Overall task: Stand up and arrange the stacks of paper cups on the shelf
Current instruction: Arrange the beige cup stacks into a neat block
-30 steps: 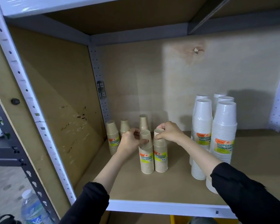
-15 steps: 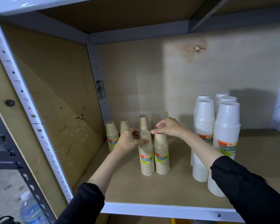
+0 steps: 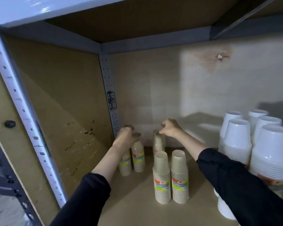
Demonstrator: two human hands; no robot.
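Two stacks of brown paper cups (image 3: pixel 170 176) with green and orange labels stand side by side near the middle of the shelf board (image 3: pixel 134 207). Further back on the left stand two more brown stacks (image 3: pixel 138 158), and my left hand (image 3: pixel 127 138) rests curled over their tops. My right hand (image 3: pixel 169 128) pinches the top of a single brown stack (image 3: pixel 158 142) at the back. Motion blur softens both hands.
Tall stacks of white cups (image 3: pixel 268 154) crowd the right side of the shelf. A grey perforated upright (image 3: pixel 109 101) marks the back left corner, and another upright (image 3: pixel 23 111) runs along the front left. The upper shelf (image 3: pixel 137 22) hangs overhead.
Both hands left the two front brown stacks and reached back: the left onto the two rear left stacks, the right onto the rear single stack. The camera came closer.
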